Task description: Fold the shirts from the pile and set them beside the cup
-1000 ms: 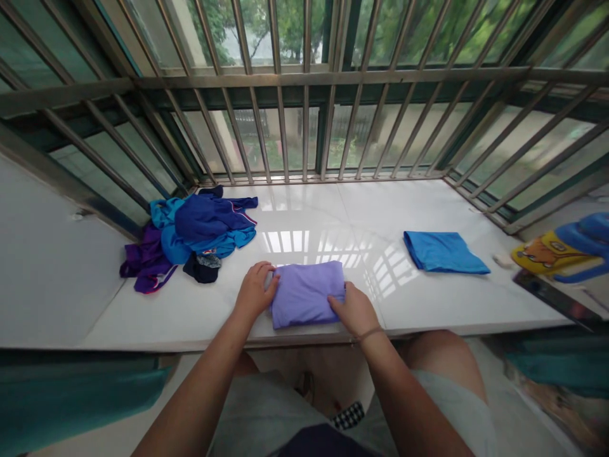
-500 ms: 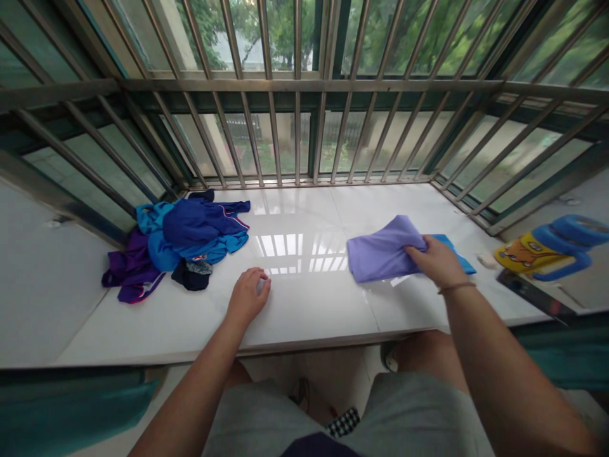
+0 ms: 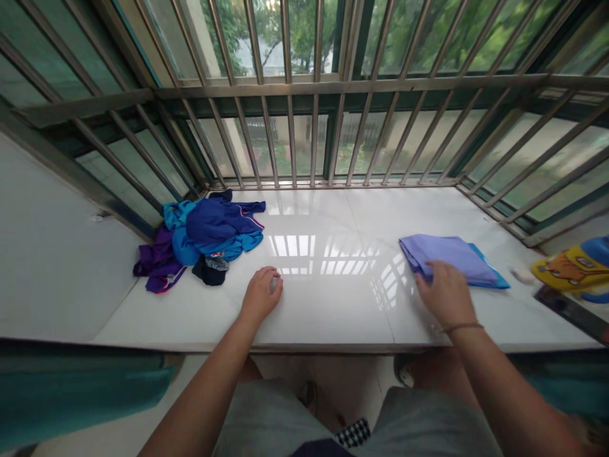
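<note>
L hand (image 3: 261, 296) rests on the near part of the desk (image 3: 333, 304) in a loose fist w/ nothing in it. R hand (image 3: 445, 295) lies palm-down further right, fingers on the near-left corner of the purple cloth (image 3: 454, 255). Can't tell if it's pinching the cloth or just touching. The cloth is lilac and folded into a flat rectangle, smooth on top w/ layered edges at the left. It sits on the right side of the desk, stacked on a blue cloth (image 3: 495, 280). Just right of the stack is a small white bit (image 3: 523, 275). Far left is a loose pile (image 3: 204, 236) of blue & purple clothes, w/ window bars (image 3: 290, 127) behind.

Hidden: the blue cloth is nearly all covered – only a strip shows at the right edge. R fingertips are hard to make out vs the fabric. The white bit is too blurred to ID.

Vs 0.5 s ago: the purple cloth was held up, tilted in the R hand – now it's down flat on the blue one. L hand hasn't moved.
</note>
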Action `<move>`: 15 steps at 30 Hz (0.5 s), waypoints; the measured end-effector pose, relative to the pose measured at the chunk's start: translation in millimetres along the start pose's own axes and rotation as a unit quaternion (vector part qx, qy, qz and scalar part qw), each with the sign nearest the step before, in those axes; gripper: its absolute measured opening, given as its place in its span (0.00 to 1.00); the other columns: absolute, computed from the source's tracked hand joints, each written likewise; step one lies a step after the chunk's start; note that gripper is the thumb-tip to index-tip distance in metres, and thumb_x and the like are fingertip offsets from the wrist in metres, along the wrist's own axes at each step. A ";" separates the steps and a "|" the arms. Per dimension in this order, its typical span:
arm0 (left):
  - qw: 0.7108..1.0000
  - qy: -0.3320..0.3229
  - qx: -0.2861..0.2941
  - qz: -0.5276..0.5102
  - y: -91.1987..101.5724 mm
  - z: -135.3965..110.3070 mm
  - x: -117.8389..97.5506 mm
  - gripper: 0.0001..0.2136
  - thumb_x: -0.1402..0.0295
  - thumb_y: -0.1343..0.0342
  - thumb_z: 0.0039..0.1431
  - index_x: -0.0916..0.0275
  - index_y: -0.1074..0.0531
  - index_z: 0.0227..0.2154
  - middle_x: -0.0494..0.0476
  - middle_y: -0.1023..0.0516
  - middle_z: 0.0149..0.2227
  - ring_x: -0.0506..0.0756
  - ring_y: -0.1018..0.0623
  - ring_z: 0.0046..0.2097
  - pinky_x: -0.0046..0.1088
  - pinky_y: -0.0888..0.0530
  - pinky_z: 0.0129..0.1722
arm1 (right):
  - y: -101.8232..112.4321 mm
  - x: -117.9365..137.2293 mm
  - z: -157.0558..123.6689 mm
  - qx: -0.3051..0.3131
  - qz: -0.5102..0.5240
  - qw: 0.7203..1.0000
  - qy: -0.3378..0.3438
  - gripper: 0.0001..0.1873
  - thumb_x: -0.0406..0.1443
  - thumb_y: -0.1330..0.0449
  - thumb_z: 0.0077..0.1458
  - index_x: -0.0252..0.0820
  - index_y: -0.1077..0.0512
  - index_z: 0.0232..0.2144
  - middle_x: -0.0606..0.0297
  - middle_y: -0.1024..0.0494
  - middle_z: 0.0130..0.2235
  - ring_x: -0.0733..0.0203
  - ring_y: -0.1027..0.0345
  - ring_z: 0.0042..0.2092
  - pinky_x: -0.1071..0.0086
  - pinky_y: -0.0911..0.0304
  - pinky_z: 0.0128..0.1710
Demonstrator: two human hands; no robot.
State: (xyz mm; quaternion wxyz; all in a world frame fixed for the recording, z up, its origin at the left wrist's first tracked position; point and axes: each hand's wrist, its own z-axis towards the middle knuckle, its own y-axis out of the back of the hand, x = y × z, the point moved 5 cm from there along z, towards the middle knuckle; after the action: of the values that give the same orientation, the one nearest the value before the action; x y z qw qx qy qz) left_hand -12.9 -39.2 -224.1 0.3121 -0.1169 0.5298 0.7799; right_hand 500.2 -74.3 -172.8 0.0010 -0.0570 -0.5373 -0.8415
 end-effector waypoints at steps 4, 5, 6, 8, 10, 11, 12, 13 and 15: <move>1.000 0.009 -0.018 0.013 0.5 -1.5 2.7 0.12 0.66 0.43 0.69 0.61 0.20 0.51 0.67 0.18 0.56 0.66 0.20 0.59 0.51 0.23 0.64 | -34.4 86.9 -67.3 -0.019 0.104 0.989 0.103 0.25 0.47 0.44 0.71 0.38 0.28 0.60 0.41 0.23 0.60 0.37 0.30 0.63 0.45 0.34 0.65; 1.000 0.010 -0.019 0.017 0.5 -1.7 3.4 0.13 0.66 0.43 0.69 0.61 0.20 0.52 0.67 0.18 0.57 0.66 0.20 0.59 0.51 0.23 0.65 | -37.7 97.6 -75.0 -0.017 0.115 0.988 0.105 0.24 0.48 0.45 0.72 0.39 0.28 0.60 0.41 0.23 0.59 0.37 0.30 0.63 0.44 0.33 0.64; 1.000 0.010 -0.018 0.020 0.4 -1.8 3.9 0.13 0.66 0.43 0.69 0.61 0.20 0.52 0.67 0.18 0.57 0.66 0.20 0.59 0.52 0.23 0.65 | -38.3 102.9 -78.0 -0.015 0.121 0.987 0.102 0.24 0.48 0.45 0.72 0.39 0.28 0.60 0.42 0.22 0.59 0.38 0.29 0.62 0.45 0.33 0.64; 1.000 0.009 -0.015 0.023 0.1 -1.7 4.5 0.13 0.66 0.43 0.69 0.61 0.19 0.52 0.66 0.17 0.56 0.66 0.19 0.59 0.52 0.22 0.64 | -31.3 96.8 -70.4 -0.020 0.126 0.988 0.084 0.23 0.47 0.46 0.73 0.39 0.27 0.59 0.42 0.22 0.57 0.39 0.29 0.61 0.45 0.33 0.64; 1.000 0.005 -0.012 0.024 -0.3 -1.1 4.7 0.13 0.65 0.43 0.69 0.61 0.19 0.52 0.66 0.17 0.56 0.66 0.19 0.58 0.52 0.22 0.64 | -15.3 69.6 -49.3 -0.036 0.114 0.992 0.049 0.22 0.45 0.47 0.73 0.38 0.27 0.58 0.43 0.21 0.56 0.39 0.28 0.59 0.46 0.34 0.63; 1.000 0.004 -0.013 0.024 -0.5 -0.8 5.0 0.13 0.65 0.43 0.69 0.61 0.19 0.51 0.66 0.17 0.55 0.66 0.19 0.58 0.52 0.22 0.64 | -5.4 49.6 -35.9 -0.043 0.100 0.994 0.024 0.22 0.44 0.47 0.73 0.36 0.26 0.58 0.42 0.20 0.54 0.40 0.28 0.57 0.47 0.34 0.62; 1.000 0.004 -0.014 0.024 -0.7 -0.5 5.5 0.13 0.65 0.43 0.69 0.60 0.19 0.51 0.66 0.17 0.55 0.66 0.19 0.58 0.52 0.22 0.64 | 4.8 26.3 -21.9 -0.049 0.076 0.996 -0.008 0.21 0.43 0.47 0.73 0.35 0.25 0.57 0.41 0.20 0.52 0.40 0.28 0.56 0.47 0.35 0.61; 1.000 0.005 -0.015 0.023 -1.1 -0.2 6.1 0.13 0.65 0.43 0.69 0.60 0.18 0.50 0.66 0.17 0.55 0.66 0.19 0.58 0.52 0.22 0.63 | 14.8 0.8 -8.0 -0.051 0.047 0.996 -0.048 0.22 0.42 0.47 0.73 0.32 0.24 0.56 0.39 0.20 0.52 0.39 0.29 0.56 0.48 0.36 0.60; 1.000 0.008 -0.015 0.021 -2.2 0.2 7.8 0.13 0.65 0.43 0.69 0.60 0.18 0.50 0.66 0.17 0.55 0.67 0.19 0.57 0.52 0.22 0.63 | 30.4 -52.2 16.8 -0.030 -0.015 0.989 -0.141 0.25 0.42 0.48 0.73 0.27 0.23 0.58 0.34 0.20 0.52 0.39 0.29 0.56 0.51 0.38 0.57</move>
State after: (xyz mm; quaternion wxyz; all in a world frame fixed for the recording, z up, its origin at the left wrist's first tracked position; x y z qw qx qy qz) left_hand -17.5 -35.7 -229.7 0.2897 -0.1167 0.5224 0.7934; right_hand 555.6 -75.0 -143.4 -0.0895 -0.1669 -0.5073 -0.8407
